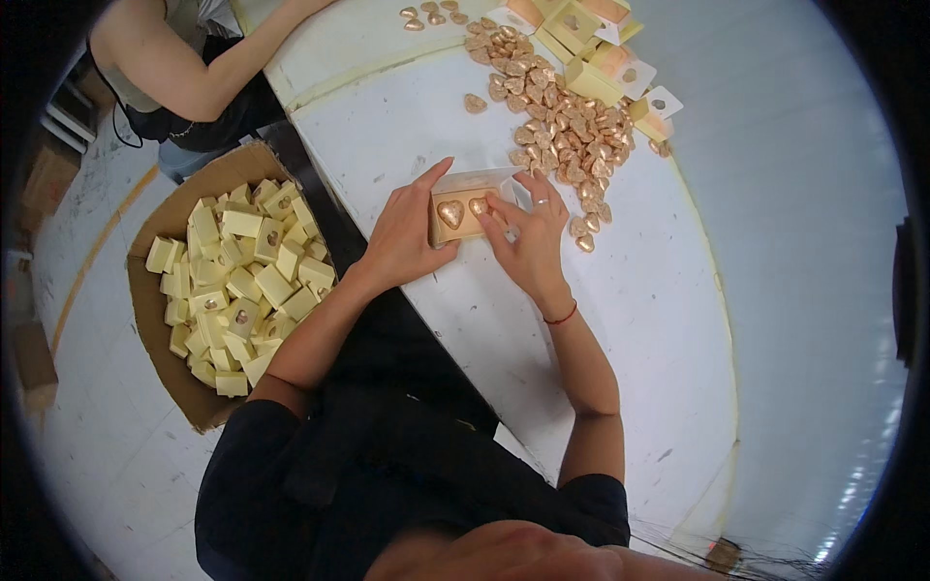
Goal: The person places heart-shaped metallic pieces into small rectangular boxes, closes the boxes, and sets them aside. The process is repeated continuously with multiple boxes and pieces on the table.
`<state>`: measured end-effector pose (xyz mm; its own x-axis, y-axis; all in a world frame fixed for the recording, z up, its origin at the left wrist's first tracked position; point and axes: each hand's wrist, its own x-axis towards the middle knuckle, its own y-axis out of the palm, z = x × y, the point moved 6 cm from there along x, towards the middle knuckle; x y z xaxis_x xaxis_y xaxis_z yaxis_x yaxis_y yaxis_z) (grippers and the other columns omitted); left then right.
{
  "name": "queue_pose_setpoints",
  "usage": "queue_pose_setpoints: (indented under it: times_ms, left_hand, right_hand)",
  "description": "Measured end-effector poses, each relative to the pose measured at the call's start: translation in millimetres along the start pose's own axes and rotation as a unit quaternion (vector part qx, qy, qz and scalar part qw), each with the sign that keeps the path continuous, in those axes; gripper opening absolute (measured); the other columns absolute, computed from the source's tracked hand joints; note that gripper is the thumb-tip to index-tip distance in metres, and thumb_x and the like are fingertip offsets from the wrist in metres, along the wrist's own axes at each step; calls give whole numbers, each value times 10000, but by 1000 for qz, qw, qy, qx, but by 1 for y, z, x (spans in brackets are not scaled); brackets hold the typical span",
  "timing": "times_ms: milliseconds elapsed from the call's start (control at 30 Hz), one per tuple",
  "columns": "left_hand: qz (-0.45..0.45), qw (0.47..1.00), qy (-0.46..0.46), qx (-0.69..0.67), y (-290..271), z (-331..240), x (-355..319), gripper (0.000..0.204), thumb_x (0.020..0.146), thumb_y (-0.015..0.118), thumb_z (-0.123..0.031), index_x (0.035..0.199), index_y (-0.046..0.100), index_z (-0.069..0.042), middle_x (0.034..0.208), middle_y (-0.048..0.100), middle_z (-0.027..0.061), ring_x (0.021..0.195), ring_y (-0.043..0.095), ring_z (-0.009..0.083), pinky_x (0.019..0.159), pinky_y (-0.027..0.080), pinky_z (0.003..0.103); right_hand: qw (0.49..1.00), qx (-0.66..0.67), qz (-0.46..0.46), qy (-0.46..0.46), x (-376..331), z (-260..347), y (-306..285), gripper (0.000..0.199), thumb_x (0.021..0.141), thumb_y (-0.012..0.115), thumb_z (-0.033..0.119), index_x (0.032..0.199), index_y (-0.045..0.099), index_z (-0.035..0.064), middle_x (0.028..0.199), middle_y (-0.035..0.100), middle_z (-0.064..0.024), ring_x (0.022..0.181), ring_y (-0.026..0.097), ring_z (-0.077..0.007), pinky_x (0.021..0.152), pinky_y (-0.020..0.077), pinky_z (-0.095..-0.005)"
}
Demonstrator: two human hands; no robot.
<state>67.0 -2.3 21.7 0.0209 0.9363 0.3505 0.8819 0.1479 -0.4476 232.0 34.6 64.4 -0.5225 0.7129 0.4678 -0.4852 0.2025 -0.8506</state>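
Over the white bench (639, 407), close to its left edge, we hold one small open box (465, 229) between our two hands. Our left hand (405, 232) is spread wide around the left end of the box, with the thumb on the near side and the forefinger on the far side. Our right hand (528, 237) is almost closed: its thumb and forefinger have hold of the second heart (478, 206), at the right end inside the box. The first heart (450, 214) rests inside at the left end, apart from the second.

As we judge it, the second heart could slip, because its wrapping looks smooth and only our fingertips keep it. If we press too strongly, the thin wall of the box could bend. A wide move of our right hand could also scatter some hearts from the pile (572, 136), since its near end lies just beside.

We count one box in our hands and two hearts in it. Six loose hearts (432, 15) lie at the far side, and one lone heart (475, 104) lies left of the pile. The pile, and the yellow boxes (242, 223) in one cardboard carton (153, 324), overlap too much for exact counting; we see dozens of each.
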Motion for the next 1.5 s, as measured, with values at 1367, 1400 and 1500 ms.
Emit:
queue_pose_setpoints:
  times_ms: [1367, 1400, 1500]
  left_hand:
    - [190, 946, 228, 133, 31, -55, 52, 264, 819, 695, -51, 1076, 705, -110, 981, 697, 54, 932, 642, 280, 825, 514, 384]
    - [180, 933, 273, 152, 32, -61, 49, 263, 813, 706, -56, 1070, 711, -112, 1002, 704, 54, 939, 650, 276, 826, 522, 381]
    - [180, 933, 250, 185, 38, -52, 40, 229, 803, 736, -82, 1030, 727, -112, 1027, 718, 50, 937, 668, 254, 826, 529, 374]
  right_hand:
    - [827, 529, 81, 173, -29, -62, 59, 290, 902, 529, 218, 982, 638, -38, 927, 626, -92, 846, 548, -145, 748, 452, -316]
    - [821, 533, 91, 183, -29, -62, 60, 292, 903, 526, 219, 984, 637, -38, 934, 627, -98, 855, 554, -153, 758, 454, -321]
    - [811, 549, 90, 180, -27, -55, 50, 303, 909, 514, 219, 1009, 638, -38, 955, 624, -110, 874, 565, -173, 779, 458, -328]
